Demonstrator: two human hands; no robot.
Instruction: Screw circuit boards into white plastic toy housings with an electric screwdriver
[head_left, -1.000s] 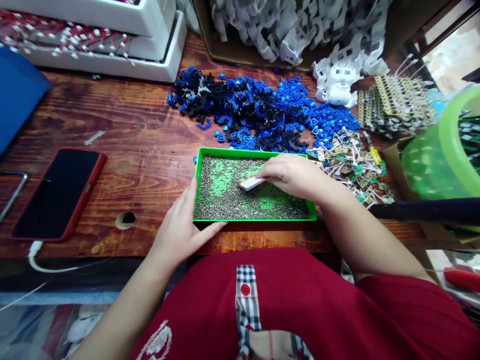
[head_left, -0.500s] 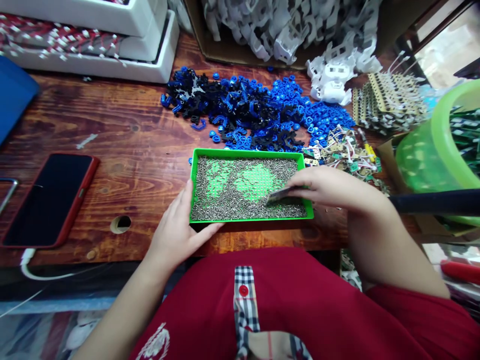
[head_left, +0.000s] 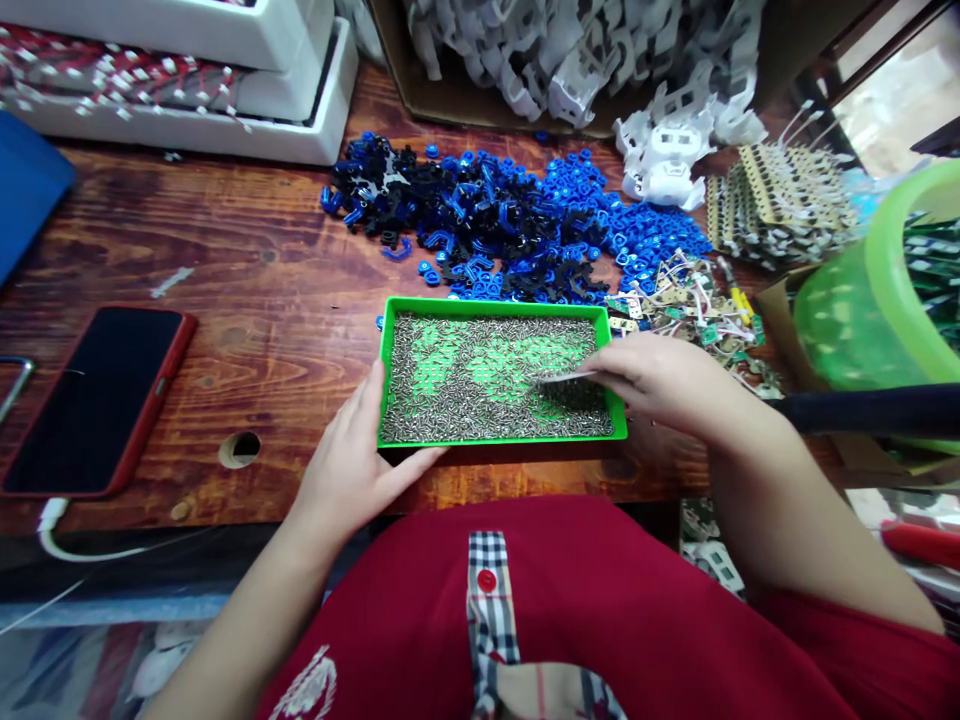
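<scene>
A shallow green tray (head_left: 616,420) with a perforated floor sits near the table's front edge. Many small metal screws (head_left: 465,415) lie across its floor, with green showing through in thin spots. My left hand (head_left: 356,455) grips the tray's left end, fingers along the outer wall and thumb by the front rim. Over the tray's right side, my right hand (head_left: 649,378) pinches a thin flat card-like piece (head_left: 562,377). Its edge is close above the screws; I cannot tell whether it touches them.
Blue and black plastic parts (head_left: 480,215) are heaped behind the tray. Small wired circuit boards (head_left: 690,305) lie to the right, beside a green translucent bucket (head_left: 840,320). A phone (head_left: 97,400) lies at left. White foam trays (head_left: 300,140) and a box of white casings (head_left: 555,70) stand behind.
My right hand has moved the flat piece rightward, then lifted and tilted it. Screws have shifted, covering part of the bare patch. My left hand stays on the tray.
</scene>
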